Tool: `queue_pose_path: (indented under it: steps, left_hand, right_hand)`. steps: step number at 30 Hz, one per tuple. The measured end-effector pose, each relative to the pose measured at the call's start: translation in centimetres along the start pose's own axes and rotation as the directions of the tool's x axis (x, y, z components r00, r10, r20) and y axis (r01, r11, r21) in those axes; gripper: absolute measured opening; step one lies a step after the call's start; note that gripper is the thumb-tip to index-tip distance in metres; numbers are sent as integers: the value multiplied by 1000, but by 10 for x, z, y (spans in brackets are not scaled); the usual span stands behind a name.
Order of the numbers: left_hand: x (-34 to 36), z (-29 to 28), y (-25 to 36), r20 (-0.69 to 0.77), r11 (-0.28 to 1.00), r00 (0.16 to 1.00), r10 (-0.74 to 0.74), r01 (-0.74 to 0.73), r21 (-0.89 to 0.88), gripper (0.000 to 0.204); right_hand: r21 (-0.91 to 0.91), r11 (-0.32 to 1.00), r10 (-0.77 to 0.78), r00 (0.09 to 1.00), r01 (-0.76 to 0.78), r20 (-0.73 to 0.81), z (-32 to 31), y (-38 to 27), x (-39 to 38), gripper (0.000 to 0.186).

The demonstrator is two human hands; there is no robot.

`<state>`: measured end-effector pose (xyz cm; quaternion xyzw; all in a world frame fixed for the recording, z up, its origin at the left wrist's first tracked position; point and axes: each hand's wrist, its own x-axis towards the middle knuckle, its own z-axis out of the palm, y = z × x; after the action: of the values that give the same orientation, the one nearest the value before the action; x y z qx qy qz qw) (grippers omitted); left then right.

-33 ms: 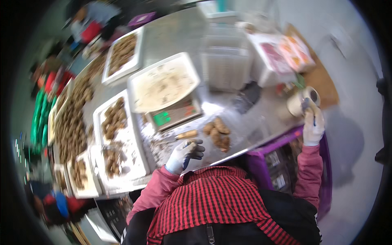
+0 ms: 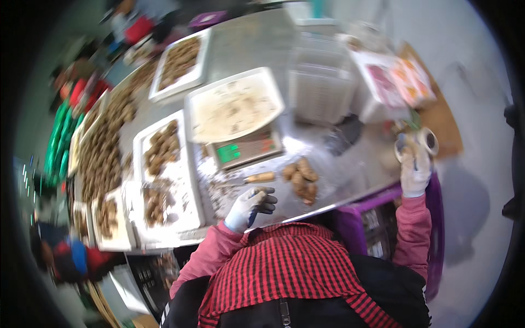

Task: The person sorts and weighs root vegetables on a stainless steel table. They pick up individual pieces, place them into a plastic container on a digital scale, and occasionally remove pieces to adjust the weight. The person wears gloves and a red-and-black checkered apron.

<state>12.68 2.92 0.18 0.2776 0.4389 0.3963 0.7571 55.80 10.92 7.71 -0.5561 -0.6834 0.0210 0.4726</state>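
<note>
My left hand [image 2: 250, 205], in a white glove with dark fingertips, hovers curled over the near edge of the steel table [image 2: 350, 164]. Whether it holds anything is unclear. Just beyond it lies a single tan piece [image 2: 260, 176], and a small pile of brown pieces [image 2: 302, 178] sits to its right. My right hand [image 2: 415, 170], in a white glove, reaches out past the table's right end and grips a beige tape roll [image 2: 422, 141]. Both sleeves are pink.
A scale with a green display [image 2: 246, 150] carries a white tray [image 2: 235, 106]. White trays of brown pieces [image 2: 161, 158] line the left side. A clear plastic crate [image 2: 320, 90] and a box [image 2: 391, 82] stand at the back right. A purple bin [image 2: 372, 213] sits below the table edge.
</note>
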Motion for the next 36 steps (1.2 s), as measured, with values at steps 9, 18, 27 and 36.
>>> queue_pose_path:
  steps: [9, 18, 27, 36]
  left_hand:
    - [-136, -115, -48, -815, 891, 525, 243, -454, -27, 42]
    - [-186, -259, -11, -997, 915, -28, 71, -396, 76, 73]
    - [-167, -218, -17, -981, 820, 54, 189, -558, 127, 51]
    - [-123, -128, 67, -658, 695, 400, 638, -667, 269, 74]
  right_hand:
    - [472, 858, -514, 328, 204, 792, 205, -172, 17, 28]
    - [446, 887, -414, 218, -121, 884, 392, -355, -45, 56]
    - [200, 932, -173, 113, -301, 978, 475, -425, -99, 49]
    - [500, 532, -37, 572, -683, 820, 362, -322, 8, 30]
